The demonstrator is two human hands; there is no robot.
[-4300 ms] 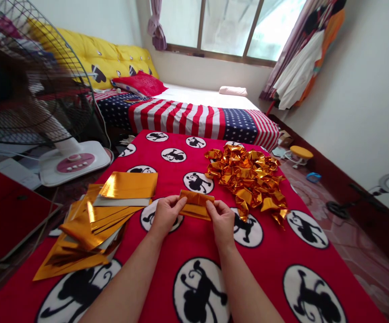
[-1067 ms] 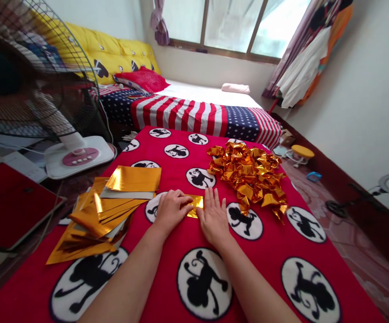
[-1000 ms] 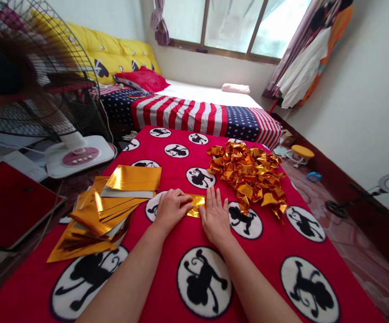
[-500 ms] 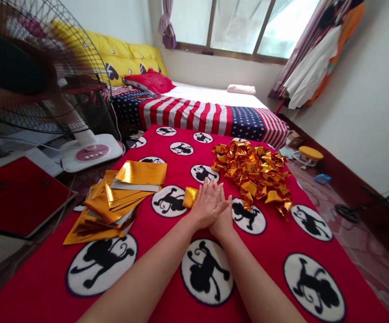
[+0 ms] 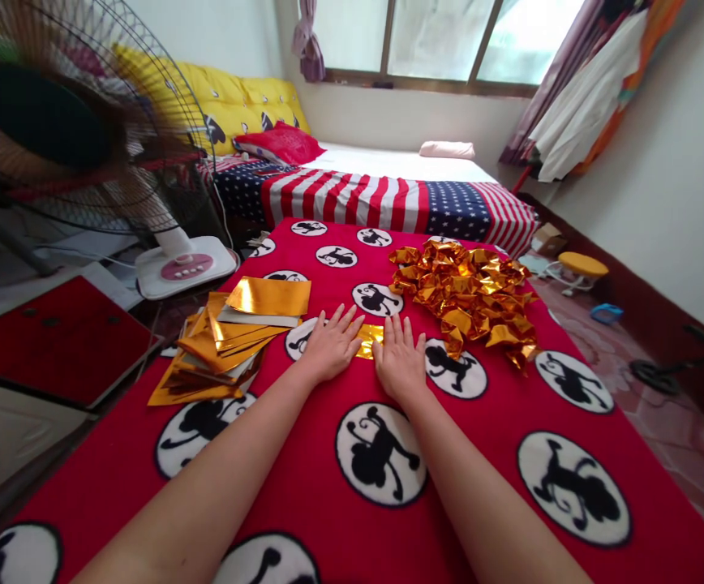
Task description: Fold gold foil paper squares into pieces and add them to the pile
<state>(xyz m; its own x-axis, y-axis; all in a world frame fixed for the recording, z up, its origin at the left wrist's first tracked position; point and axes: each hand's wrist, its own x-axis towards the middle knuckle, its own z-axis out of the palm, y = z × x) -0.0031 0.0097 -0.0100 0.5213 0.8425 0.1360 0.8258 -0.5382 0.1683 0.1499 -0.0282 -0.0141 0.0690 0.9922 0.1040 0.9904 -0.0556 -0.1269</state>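
A small gold foil piece [image 5: 370,341] lies flat on the red cloth [image 5: 303,495] with black monkey figures in white circles. My left hand [image 5: 332,344] rests at its left end, palm down, fingers spread. At the right end lies my right hand [image 5: 401,354], also palm down with its fingers apart. Both hands touch or nearly touch the foil, and the fingers hide its ends. To the left is a loose stack of gold and grey sheets [image 5: 270,297]. Crumpled or folded gold foil pieces [image 5: 467,284] form a pile at the right.
A standing fan [image 5: 186,264] is at the left, beside a red panel [image 5: 60,341]. Beyond the cloth is a bed [image 5: 352,199] with a striped, starred cover. A yellow stool [image 5: 583,264] and a blue item [image 5: 606,314] are on the floor at the right.
My hands were together, one over the other, covering part of the foil. They have moved apart to either side, and more of the foil shows between them. The view has shifted slightly.
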